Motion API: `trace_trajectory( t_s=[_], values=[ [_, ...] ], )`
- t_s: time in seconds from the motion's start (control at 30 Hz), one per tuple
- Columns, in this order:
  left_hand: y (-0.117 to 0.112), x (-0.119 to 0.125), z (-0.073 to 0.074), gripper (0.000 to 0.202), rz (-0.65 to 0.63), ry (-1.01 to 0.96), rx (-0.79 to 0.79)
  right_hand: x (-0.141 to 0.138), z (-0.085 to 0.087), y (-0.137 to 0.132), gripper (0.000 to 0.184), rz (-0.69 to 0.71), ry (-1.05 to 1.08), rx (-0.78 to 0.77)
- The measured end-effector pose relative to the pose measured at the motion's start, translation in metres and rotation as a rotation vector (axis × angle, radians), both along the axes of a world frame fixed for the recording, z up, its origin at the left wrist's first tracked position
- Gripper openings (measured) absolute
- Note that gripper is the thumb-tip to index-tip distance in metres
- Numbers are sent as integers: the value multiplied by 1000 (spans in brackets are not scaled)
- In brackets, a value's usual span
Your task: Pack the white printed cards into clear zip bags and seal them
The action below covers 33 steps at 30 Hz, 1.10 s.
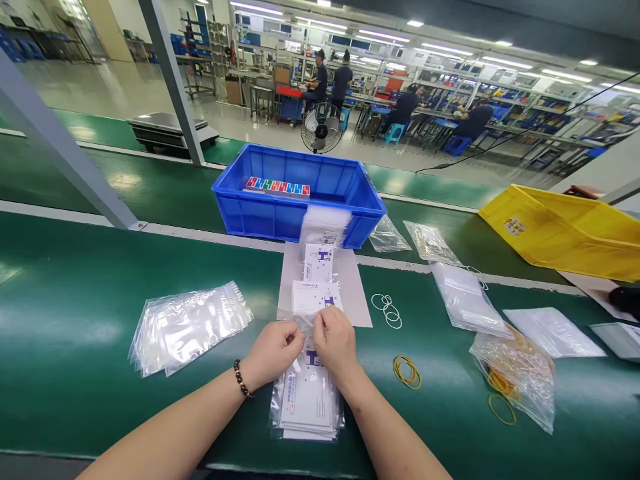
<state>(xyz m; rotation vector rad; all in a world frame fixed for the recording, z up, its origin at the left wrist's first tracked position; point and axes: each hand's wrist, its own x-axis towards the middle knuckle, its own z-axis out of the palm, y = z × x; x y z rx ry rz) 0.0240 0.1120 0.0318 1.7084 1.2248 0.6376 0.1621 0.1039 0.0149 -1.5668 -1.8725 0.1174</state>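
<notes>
Left hand [277, 348], right hand [336, 341]: fingers pinched together on clear bag [306, 324] (seal unclear). Printed cards [307, 395] below already bagged; loose bags [193, 328] look unfilled.

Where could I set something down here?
The green surface looks bare left of the fanned clear bags, and between them and the blue bin. Crowded: printed cards around the left hand and right hand; farther right, plastic packs and rubber bands.

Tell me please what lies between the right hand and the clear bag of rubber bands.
In the head view, a few loose yellow rubber bands lie between the right hand and the bag; white rings lie slightly farther forward.
</notes>
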Motion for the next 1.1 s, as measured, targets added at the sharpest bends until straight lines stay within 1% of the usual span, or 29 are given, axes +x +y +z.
trace_trajectory(
  t_s=[0.03, 0.07, 0.1, 0.13, 0.17, 0.23, 0.27, 0.3, 0.33, 0.37, 0.4, 0.43, 0.47, 0.5, 0.53, 0.57, 0.63, 0.7, 0.73, 0.77, 0.8, 0.87, 0.9, 0.93, 0.97, 1.0, 1.07, 1.1],
  values=[
    [1, -1, 0, 31, 13, -22, -26, 1, 1, 0, 25, 10, -3, 35],
    [3, -2, 0, 31, 43, -48, -55, 1, 2, -1, 22, 50, -3, 62],
    [5, -4, 0, 32, 78, -77, -83, 1, 3, -2, 20, 107, -9, 80],
    [8, -5, 1, 34, 110, -104, -112, 1, 4, -4, 23, 167, -23, 92],
    [10, -7, 2, 35, 133, -126, -141, 1, 6, -5, 24, 223, -46, 90],
    [13, -12, 5, 35, 148, -146, -172, 1, 8, -7, 21, 297, -85, 59],
    [14, -14, 8, 34, 150, -145, -139, 2, 10, -7, 22, 320, -80, 31],
    [14, -16, 11, 30, 149, -136, -61, 4, 12, -7, 24, 340, -50, -7],
    [14, -18, 14, 25, 141, -122, 59, 6, 14, -6, 26, 362, 2, -55],
    [13, -20, 17, 20, 111, -102, 196, 10, 17, -5, 25, 388, 69, -114],
    [13, -22, 19, 16, 52, -73, 317, 13, 20, -4, 24, 419, 138, -181],
    [13, -24, 22, 14, -36, -34, 393, 17, 23, -4, 22, 452, 199, -253],
    [13, -25, 23, 12, -138, 14, 416, 21, 27, -3, 20, 483, 247, -331],
    [13, -26, 24, 9, -224, 67, 398, 24, 30, -3, 19, 507, 279, -417],
    [14, -28, 25, 10, -278, 119, 359, 28, 33, -2, 18, 522, 294, -501],
    [15, -29, 25, 14, -296, 166, 318, 31, 35, -2, 18, 531, 299, -577],
    [16, -30, 24, 22, -275, 228, 251, 35, 38, -2, 24, 558, 301, -668],
    [18, -31, 22, 21, -256, 240, 181, 38, 37, 0, 28, 584, 327, -646],
    [18, -31, 20, 20, -249, 237, 143, 39, 36, 2, 26, 564, 346, -602],
    [18, -31, 17, 25, -235, 234, 107, 41, 33, 4, 23, 502, 361, -545],
    [18, -31, 15, 34, -217, 237, 77, 42, 30, 7, 20, 390, 363, -479],
    [18, -29, 10, 52, -186, 265, 46, 46, 21, 13, 20, 88, 303, -363],
    [18, -29, 8, 57, -182, 288, 37, 48, 16, 17, 23, -54, 249, -333],
    [19, -28, 6, 60, -190, 313, 28, 49, 12, 20, 25, -164, 189, -330],
    [19, -27, 5, 61, -200, 339, 22, 51, 8, 22, 26, -235, 132, -352],
    [19, -26, 5, 62, -211, 363, 17, 52, 6, 25, 26, -274, 88, -384],
    [18, -25, 5, 62, -229, 404, 20, 52, 4, 27, 26, -304, 57, -417],
    [18, -24, 5, 61, -234, 419, 29, 51, 4, 27, 25, -315, 71, -400]
  ],
)
